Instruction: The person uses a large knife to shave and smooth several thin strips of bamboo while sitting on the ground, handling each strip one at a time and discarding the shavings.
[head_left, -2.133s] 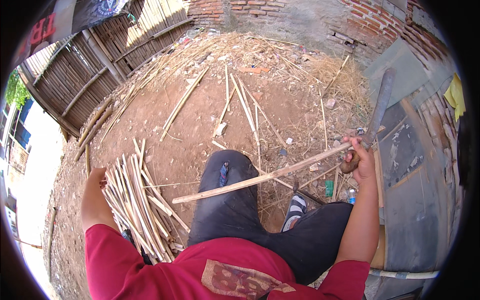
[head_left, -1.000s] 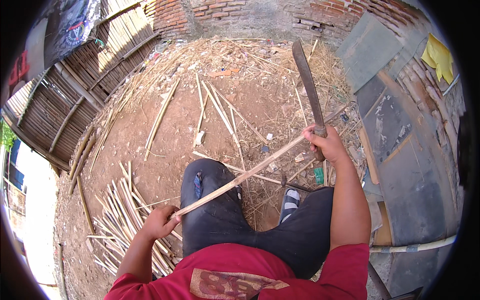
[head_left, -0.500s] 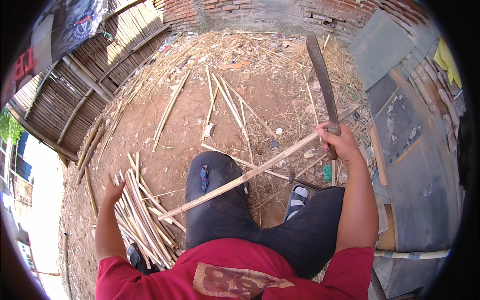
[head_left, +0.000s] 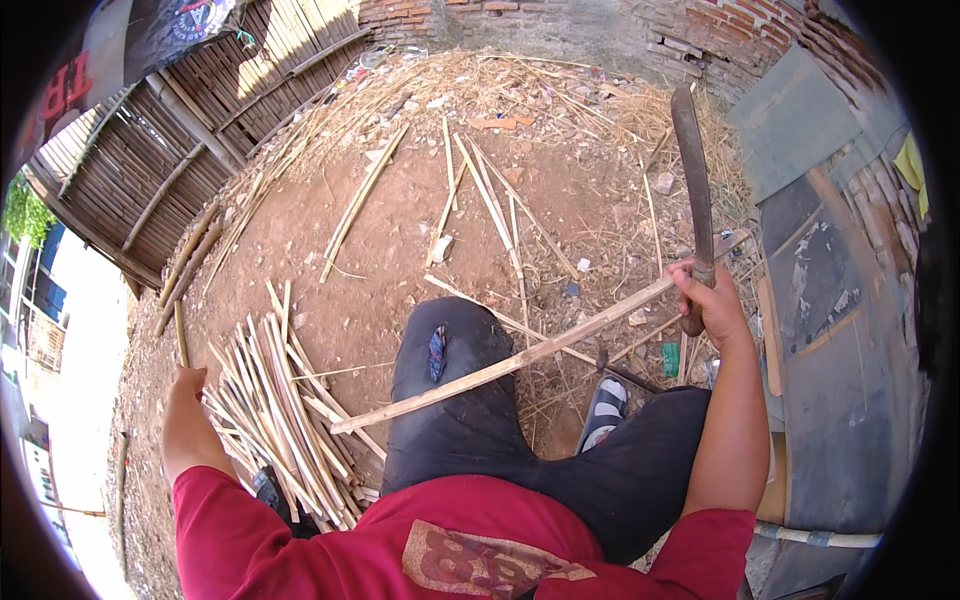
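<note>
My right hand (head_left: 708,298) is closed around the handle of a machete (head_left: 692,165), its long dark curved blade pointing up and away. A pale split bamboo strip (head_left: 520,358) passes through the same hand and slopes down to the left across my raised knee. At the far left, my left hand (head_left: 187,380) is curled over the lower part of a thin brown pole (head_left: 181,335) on the ground; its fingers are partly hidden. Beside that arm lies a loose pile of pale bamboo strips (head_left: 285,400).
More bamboo strips (head_left: 365,203) lie on the dirt ahead. A bamboo fence (head_left: 150,165) stands at left, a brick wall (head_left: 480,22) at the back, dark panels (head_left: 830,350) at right. My sandalled foot (head_left: 606,405) is between the knees, near a green scrap (head_left: 670,358).
My left hand has moved left and down from above the strip pile to the brown pole, and its spread fingers have curled. My right hand keeps the machete and strip; the view has shifted slightly.
</note>
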